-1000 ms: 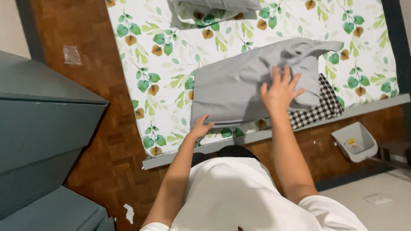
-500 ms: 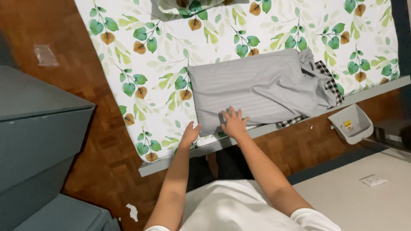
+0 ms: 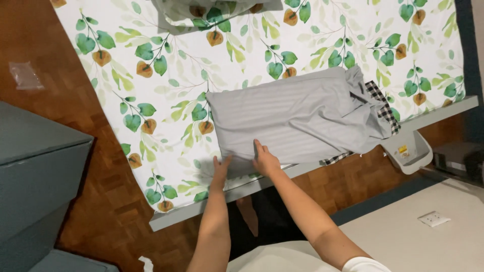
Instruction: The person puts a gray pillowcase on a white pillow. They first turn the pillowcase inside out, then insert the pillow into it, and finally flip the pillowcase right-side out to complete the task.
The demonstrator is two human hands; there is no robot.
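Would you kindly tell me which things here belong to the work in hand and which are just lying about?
In hand:
- grey garment, flat on the leaf-print sheet
- left hand and right hand, both pressed on its near edge
- checked cloth, partly under the garment

Lying about:
- grey cabinet
- small grey bin
- clear plastic scrap on the wooden floor

A home bedroom: a bed (image 3: 166, 219) under a leaf-print sheet (image 3: 151, 85), a matching pillow (image 3: 212, 10), parquet floor (image 3: 96, 221) and a wall socket (image 3: 433, 218).
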